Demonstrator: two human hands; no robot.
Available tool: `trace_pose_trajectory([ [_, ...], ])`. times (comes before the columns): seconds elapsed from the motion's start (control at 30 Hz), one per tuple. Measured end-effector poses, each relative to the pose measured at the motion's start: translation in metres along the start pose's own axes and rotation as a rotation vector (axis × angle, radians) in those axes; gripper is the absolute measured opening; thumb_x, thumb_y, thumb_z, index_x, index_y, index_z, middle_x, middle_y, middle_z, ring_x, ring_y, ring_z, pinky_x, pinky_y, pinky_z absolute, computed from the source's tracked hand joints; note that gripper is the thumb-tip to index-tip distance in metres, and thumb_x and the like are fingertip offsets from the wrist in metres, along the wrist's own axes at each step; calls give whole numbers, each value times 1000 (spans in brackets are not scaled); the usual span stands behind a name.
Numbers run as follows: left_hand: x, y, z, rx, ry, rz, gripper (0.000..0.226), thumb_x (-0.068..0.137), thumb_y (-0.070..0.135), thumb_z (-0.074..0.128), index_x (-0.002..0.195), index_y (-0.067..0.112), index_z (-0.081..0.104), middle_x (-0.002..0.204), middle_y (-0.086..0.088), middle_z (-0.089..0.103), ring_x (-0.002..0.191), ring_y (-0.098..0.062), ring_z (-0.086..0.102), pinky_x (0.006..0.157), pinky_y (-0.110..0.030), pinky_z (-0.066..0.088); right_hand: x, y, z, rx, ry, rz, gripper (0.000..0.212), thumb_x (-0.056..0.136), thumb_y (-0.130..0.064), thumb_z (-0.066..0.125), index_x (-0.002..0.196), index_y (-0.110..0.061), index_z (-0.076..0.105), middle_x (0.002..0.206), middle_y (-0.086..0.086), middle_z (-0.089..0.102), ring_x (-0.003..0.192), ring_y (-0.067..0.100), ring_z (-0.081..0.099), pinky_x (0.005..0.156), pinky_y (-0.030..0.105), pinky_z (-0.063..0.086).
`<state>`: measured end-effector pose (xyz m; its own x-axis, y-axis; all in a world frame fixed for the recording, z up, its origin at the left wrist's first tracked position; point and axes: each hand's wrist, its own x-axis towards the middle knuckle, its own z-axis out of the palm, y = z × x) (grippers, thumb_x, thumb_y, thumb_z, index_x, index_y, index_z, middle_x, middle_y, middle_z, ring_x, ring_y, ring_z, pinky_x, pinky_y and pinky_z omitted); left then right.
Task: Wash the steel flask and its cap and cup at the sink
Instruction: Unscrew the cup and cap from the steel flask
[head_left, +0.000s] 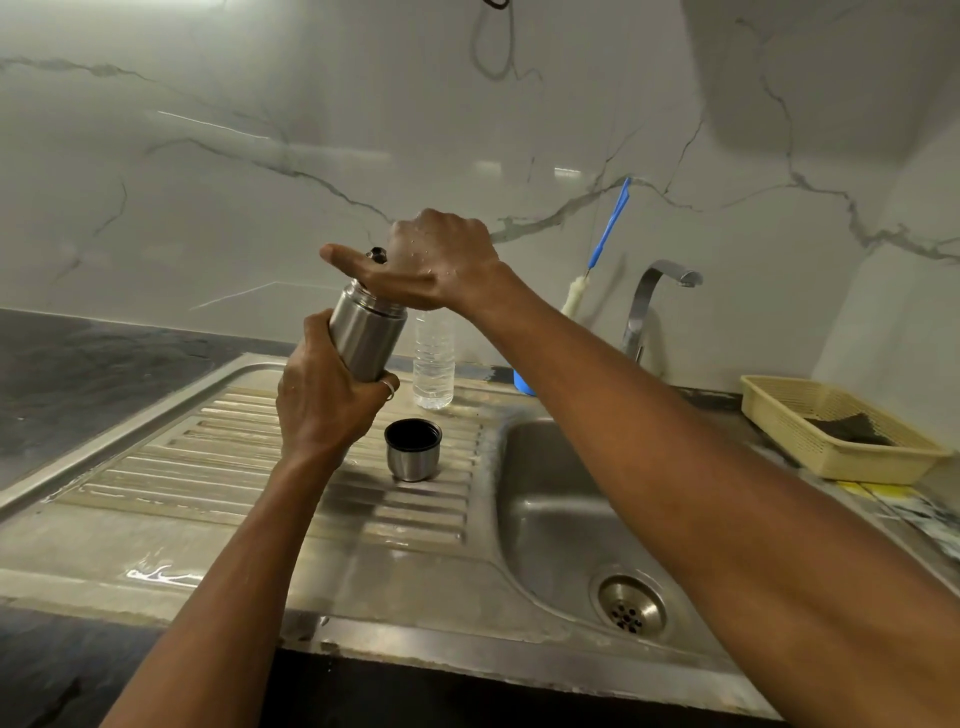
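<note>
The steel flask (366, 332) is tilted in the air above the draining board. My left hand (324, 397) grips its lower body from below. My right hand (434, 260) sits over the flask's top, fingers curled round the dark cap (376, 255), of which only a small edge shows; the thumb points left. The steel cup (413, 449), black inside, stands upright on the ribbed draining board (249, 457), below and to the right of the flask. Water drops dot my right hand.
A clear plastic bottle (434, 358) stands behind the cup. The sink basin (561, 525) with its drain (629, 607) lies to the right, the tap (660, 296) behind it. A blue-handled bottle brush (602, 249) leans on the wall. A yellow basket (831, 426) sits far right.
</note>
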<state>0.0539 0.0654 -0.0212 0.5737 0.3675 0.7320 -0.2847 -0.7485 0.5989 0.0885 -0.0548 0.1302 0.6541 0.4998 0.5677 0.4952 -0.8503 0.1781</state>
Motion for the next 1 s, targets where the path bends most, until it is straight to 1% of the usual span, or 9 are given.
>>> trace_pose_trajectory([
  [0.27, 1, -4, 1, 38, -6, 13, 82, 66, 25, 89, 131, 14, 41, 104, -15, 62, 85, -33, 59, 70, -45, 53, 4, -8, 0, 87, -102, 57, 54, 97, -68, 37, 75, -22, 55, 82, -1, 57, 89, 21, 59, 74, 33, 40],
  [0.43, 1, -6, 2, 30, -10, 21, 81, 66, 23, 90, 131, 9, 43, 103, -14, 60, 83, -30, 57, 68, -39, 47, 2, 2, -1, 194, -180, -49, 55, 98, -65, 41, 73, -20, 58, 73, -4, 57, 70, 14, 57, 64, 31, 42],
  [0.5, 1, -6, 2, 29, -6, 11, 81, 66, 24, 90, 131, 11, 43, 103, -13, 59, 82, -29, 57, 68, -40, 48, 4, 6, -4, 254, -258, -96, 56, 98, -65, 44, 94, -15, 67, 82, -2, 63, 75, 14, 60, 67, 32, 46],
  [0.6, 1, -8, 1, 39, -11, 14, 81, 66, 26, 90, 130, 12, 42, 102, -12, 59, 82, -30, 57, 67, -39, 47, 7, 13, -11, 354, -427, -125, 44, 99, -57, 53, 123, -22, 59, 112, -4, 62, 94, 13, 61, 76, 30, 55],
  [0.73, 0, -9, 2, 50, -23, 33, 82, 66, 26, 91, 131, 11, 42, 104, -16, 60, 82, -29, 56, 67, -38, 46, 6, 20, -23, 585, -562, -134, 33, 98, -30, 66, 129, -28, 56, 116, -10, 55, 100, 10, 60, 74, 24, 52],
  [0.8, 0, -8, 3, 46, -22, 27, 82, 66, 26, 91, 131, 12, 42, 104, -15, 60, 82, -29, 56, 67, -39, 47, 5, 17, -26, 601, -562, -106, 39, 98, -34, 66, 135, -26, 55, 125, -7, 56, 107, 12, 61, 76, 24, 55],
  [0.87, 0, -8, 4, 43, -22, 17, 82, 66, 26, 91, 131, 12, 42, 103, -14, 60, 82, -30, 56, 68, -40, 49, 6, 11, -26, 489, -515, -29, 44, 98, -54, 59, 125, -20, 60, 120, 0, 63, 97, 14, 68, 67, 24, 57],
  [0.93, 0, -9, 3, 45, -24, 19, 83, 66, 26, 91, 131, 12, 42, 104, -14, 60, 83, -30, 57, 69, -42, 50, 5, 6, -25, 342, -413, 66, 57, 94, -71, 49, 92, -16, 62, 91, 4, 71, 71, 15, 74, 53, 23, 55],
  [1.0, -1, -9, 3, 47, -29, 25, 83, 66, 26, 91, 131, 12, 42, 104, -14, 60, 82, -30, 57, 68, -41, 50, 3, 2, -25, 262, -346, 85, 59, 95, -71, 45, 76, -17, 55, 71, 5, 67, 59, 15, 71, 49, 22, 52],
])
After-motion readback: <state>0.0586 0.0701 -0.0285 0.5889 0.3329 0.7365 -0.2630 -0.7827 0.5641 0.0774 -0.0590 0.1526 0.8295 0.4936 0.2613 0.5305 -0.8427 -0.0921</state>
